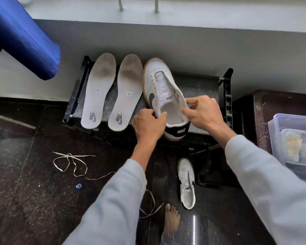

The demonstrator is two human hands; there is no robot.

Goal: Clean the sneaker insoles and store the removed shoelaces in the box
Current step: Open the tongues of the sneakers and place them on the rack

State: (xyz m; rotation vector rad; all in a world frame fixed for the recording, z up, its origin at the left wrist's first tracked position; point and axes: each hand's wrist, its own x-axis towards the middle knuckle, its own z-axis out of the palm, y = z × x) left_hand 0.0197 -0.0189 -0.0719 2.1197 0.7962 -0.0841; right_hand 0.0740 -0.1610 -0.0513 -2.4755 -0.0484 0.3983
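Note:
A white sneaker (159,80) with a black swoosh and heel tab rests on a low black rack (201,85), laces out. My left hand (148,124) pinches the left side of its collar and my right hand (203,112) grips the right side. Two dirty white insoles (99,92) (125,94) lie side by side on the rack to the left of the shoe. The second sneaker (186,183) sits on the dark floor below. One white shoelace (72,165) lies loose on the floor at left, another (151,207) curls near my bare foot (171,221).
A clear plastic box (276,135) holding a smaller tub with sponges stands on a dark wooden surface at right. A small blue cap (78,186) lies on the floor. A blue fabric roll (23,38) hangs at upper left. A grey wall ledge runs behind the rack.

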